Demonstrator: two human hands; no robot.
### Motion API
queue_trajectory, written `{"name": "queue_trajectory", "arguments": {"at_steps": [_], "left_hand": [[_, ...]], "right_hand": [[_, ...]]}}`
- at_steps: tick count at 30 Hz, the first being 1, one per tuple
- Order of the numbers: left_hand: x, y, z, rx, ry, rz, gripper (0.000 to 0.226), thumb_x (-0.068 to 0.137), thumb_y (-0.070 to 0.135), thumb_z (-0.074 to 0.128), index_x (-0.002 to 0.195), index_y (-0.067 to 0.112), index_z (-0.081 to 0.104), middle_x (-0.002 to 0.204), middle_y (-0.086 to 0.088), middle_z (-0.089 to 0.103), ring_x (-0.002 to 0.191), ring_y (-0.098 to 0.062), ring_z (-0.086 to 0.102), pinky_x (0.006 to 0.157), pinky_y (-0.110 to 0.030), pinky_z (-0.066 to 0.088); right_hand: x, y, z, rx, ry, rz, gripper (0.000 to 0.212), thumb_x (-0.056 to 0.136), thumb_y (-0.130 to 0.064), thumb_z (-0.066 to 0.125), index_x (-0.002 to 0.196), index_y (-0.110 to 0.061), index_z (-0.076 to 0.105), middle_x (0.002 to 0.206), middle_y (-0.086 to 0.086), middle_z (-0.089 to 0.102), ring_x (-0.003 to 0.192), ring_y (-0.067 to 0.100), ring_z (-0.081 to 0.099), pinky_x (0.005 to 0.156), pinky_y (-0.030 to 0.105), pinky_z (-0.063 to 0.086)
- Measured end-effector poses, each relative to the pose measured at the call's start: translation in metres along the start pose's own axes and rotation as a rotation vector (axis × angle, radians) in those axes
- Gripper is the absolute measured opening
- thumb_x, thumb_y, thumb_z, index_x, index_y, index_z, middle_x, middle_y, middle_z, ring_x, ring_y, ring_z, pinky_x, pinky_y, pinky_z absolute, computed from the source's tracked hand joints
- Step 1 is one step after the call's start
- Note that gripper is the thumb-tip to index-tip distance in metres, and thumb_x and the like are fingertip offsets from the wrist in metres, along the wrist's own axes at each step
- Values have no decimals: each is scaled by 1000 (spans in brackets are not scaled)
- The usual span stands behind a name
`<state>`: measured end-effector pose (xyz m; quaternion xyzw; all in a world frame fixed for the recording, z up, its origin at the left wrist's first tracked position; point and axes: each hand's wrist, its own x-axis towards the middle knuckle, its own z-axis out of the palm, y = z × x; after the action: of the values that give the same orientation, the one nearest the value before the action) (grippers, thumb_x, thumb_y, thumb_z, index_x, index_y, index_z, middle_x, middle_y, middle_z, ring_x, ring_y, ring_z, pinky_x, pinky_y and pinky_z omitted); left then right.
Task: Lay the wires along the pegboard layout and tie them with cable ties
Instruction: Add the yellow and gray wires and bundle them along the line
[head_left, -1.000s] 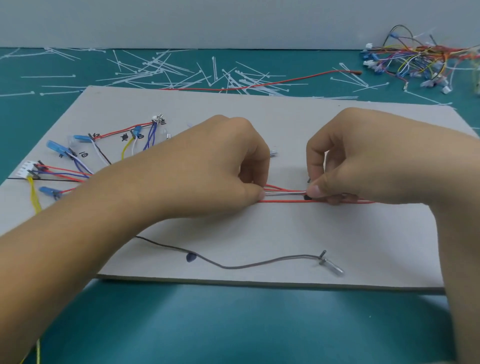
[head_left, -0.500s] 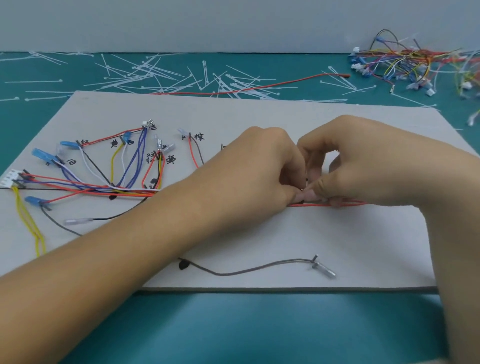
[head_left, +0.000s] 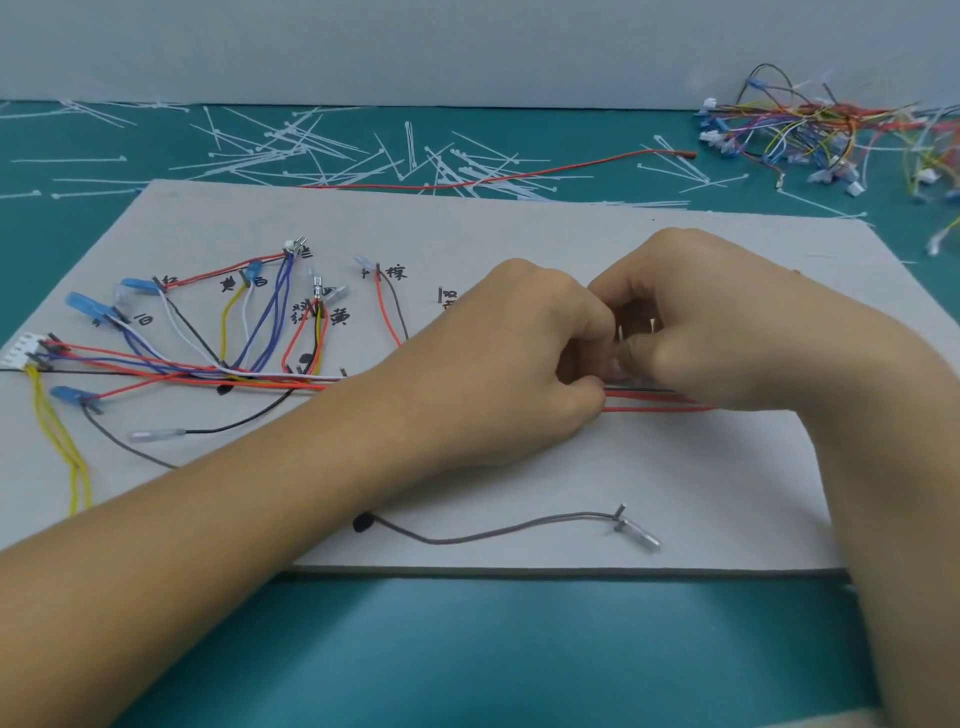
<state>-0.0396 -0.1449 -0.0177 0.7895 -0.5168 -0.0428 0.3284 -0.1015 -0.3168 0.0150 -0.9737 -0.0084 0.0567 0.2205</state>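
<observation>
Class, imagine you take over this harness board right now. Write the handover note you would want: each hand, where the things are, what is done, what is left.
Left hand: fingers curled, pinching the wire bundle mid-board.
Right hand: fingers curled on the same bundle, right beside the left. Whether a tie sits between the fingertips is hidden.
Things: the board carries the wires, fanned out to labelled pegs on its left. The grey wire lies loose near the front edge. The cable ties are on the mat behind, the spare wires far right.
Done: left branches laid.
Left: probably tying the bundle and routing the grey wire.
</observation>
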Motion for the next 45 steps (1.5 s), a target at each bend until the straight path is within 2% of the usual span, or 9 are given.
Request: {"name": "queue_trajectory", "arguments": {"at_steps": [5, 9, 13, 20, 24, 30, 34, 39, 45], "left_hand": [[-3, -4, 1, -2, 15, 25, 8, 78, 12, 70, 70, 13, 72, 67, -1, 66, 65, -18, 61, 64, -38, 49], [-11, -14, -8, -10, 42, 4, 8, 74, 14, 66, 68, 16, 70, 66, 2, 65, 64, -15, 61, 63, -38, 50], [-21, -20, -11, 11, 93, -31, 7, 76, 17, 68, 70, 17, 72, 67, 5, 64, 64, -11, 59, 62, -31, 47], [-25, -22, -9, 16, 109, -37, 5, 80, 16, 73, 75, 18, 73, 70, 7, 62, 65, -10, 57, 60, -24, 42], [-25, -22, -8, 33, 107, -38, 6, 79, 23, 68, 75, 20, 72, 72, 7, 63, 66, -8, 57, 61, -32, 48], [-26, -22, -9, 41, 112, -47, 6, 79, 23, 67, 75, 21, 71, 72, 8, 62, 67, -9, 57, 61, -35, 49], [-27, -21, -9, 41, 110, -80, 8, 80, 28, 67, 77, 24, 73, 73, 9, 63, 67, -7, 57, 63, -37, 51], [-29, -19, -9, 41, 121, -121, 12, 79, 34, 66, 77, 26, 75, 73, 11, 62, 71, -10, 60, 66, -40, 53], [-29, -18, -10, 26, 115, -178, 6, 86, 27, 77, 80, 27, 76, 77, 10, 67, 69, -5, 59, 69, -35, 53]], "right_hand": [[3, -1, 2, -43, 20, -40, 23, 77, -7, 70, 79, -30, 75, 63, -13, 64, 61, 10, 56, 50, 23, 44], [10, -10, 12, 24, 54, -91, 22, 75, -3, 68, 75, -24, 72, 58, -19, 59, 56, 4, 53, 47, 15, 38], [17, -15, 20, 34, 94, -103, 20, 75, -2, 67, 72, -22, 70, 57, -22, 58, 56, 2, 53, 47, 15, 38], [15, -14, 18, 38, 131, -3, 13, 77, -18, 76, 73, -29, 70, 63, -15, 65, 64, 1, 61, 50, 14, 40], [10, -15, 14, 85, 80, 74, 6, 74, -24, 76, 75, -29, 74, 65, -19, 68, 61, -1, 64, 51, 16, 44], [8, -22, 15, 114, 40, 71, 14, 69, -20, 77, 79, -28, 71, 68, -13, 70, 60, 3, 63, 55, 26, 52], [5, -20, 13, 151, 82, 44, 16, 69, -22, 78, 81, -30, 71, 72, -13, 71, 59, 2, 64, 51, 22, 51], [6, -19, 14, 249, 56, -21, 25, 72, -8, 73, 84, -30, 71, 74, -8, 70, 58, 7, 61, 56, 35, 56], [4, -14, 7, 316, 79, -73, 31, 77, 6, 67, 81, -25, 73, 77, -5, 74, 63, 6, 66, 58, 24, 55]]}}
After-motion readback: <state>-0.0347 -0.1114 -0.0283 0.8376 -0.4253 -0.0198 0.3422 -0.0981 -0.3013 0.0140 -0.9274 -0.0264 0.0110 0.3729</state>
